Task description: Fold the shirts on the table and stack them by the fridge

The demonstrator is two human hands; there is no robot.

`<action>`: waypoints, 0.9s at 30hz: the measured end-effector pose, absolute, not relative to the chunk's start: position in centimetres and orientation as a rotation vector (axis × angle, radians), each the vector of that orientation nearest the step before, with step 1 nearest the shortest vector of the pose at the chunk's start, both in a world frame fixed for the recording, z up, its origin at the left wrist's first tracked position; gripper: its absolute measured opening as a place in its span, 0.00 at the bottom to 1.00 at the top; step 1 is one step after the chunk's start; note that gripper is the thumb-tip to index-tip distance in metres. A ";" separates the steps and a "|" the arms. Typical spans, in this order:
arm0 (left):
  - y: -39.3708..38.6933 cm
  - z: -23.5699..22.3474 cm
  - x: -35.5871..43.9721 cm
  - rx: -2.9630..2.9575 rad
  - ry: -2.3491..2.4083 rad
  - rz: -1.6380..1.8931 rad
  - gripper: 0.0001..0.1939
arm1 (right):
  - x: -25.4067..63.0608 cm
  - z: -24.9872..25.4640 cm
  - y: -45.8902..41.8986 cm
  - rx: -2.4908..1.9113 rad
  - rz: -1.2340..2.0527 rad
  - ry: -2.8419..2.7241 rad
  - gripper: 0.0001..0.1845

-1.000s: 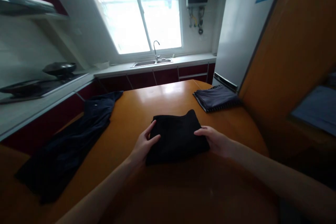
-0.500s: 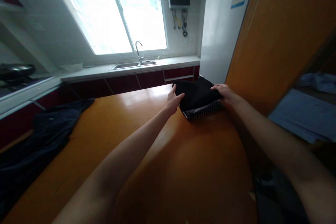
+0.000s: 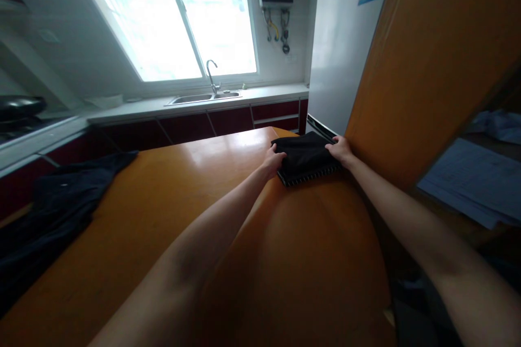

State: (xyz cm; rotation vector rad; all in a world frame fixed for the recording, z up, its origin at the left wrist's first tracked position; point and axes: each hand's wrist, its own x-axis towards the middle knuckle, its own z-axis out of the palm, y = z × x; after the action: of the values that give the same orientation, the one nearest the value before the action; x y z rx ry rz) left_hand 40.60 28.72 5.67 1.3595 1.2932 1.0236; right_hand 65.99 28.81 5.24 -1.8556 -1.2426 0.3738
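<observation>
A folded black garment (image 3: 305,153) lies at the far right part of the wooden table, on top of a dark folded cloth with a striped edge (image 3: 309,177). My left hand (image 3: 275,161) holds the garment's left edge, thumb on top and fingers at its side. On the opposite edge, my right hand (image 3: 340,150) grips the garment with its thumb over the top; its other fingers are partly hidden. Both arms reach forward across the table.
Dark blue clothing (image 3: 69,195) lies along the left side of the wooden table (image 3: 195,184). Beyond stand a counter with a sink (image 3: 203,98) and a white fridge (image 3: 336,49). An orange wooden panel (image 3: 431,54) rises at the right, near shelved pale cloth (image 3: 476,179).
The black garment has come down flatter and squarer onto the striped cloth. Both hands have lowered slightly with it and stay at its two sides.
</observation>
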 end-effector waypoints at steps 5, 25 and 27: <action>29.5 6.8 40.5 1.471 1.477 0.948 0.42 | 65.9 6.2 29.2 -1.984 0.225 -1.482 0.25; 33.4 5.0 42.6 2.280 1.639 0.417 0.38 | 63.7 5.7 34.5 -2.072 0.260 -1.902 0.32; 33.0 5.9 42.5 2.313 1.613 0.460 0.36 | 64.0 6.6 34.1 -2.042 0.228 -1.873 0.31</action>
State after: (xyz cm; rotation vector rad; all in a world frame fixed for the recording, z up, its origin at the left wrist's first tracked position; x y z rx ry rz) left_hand 42.50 33.04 5.87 2.3132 1.6127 0.4601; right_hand 64.02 34.10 6.57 -2.0422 -1.8731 0.2282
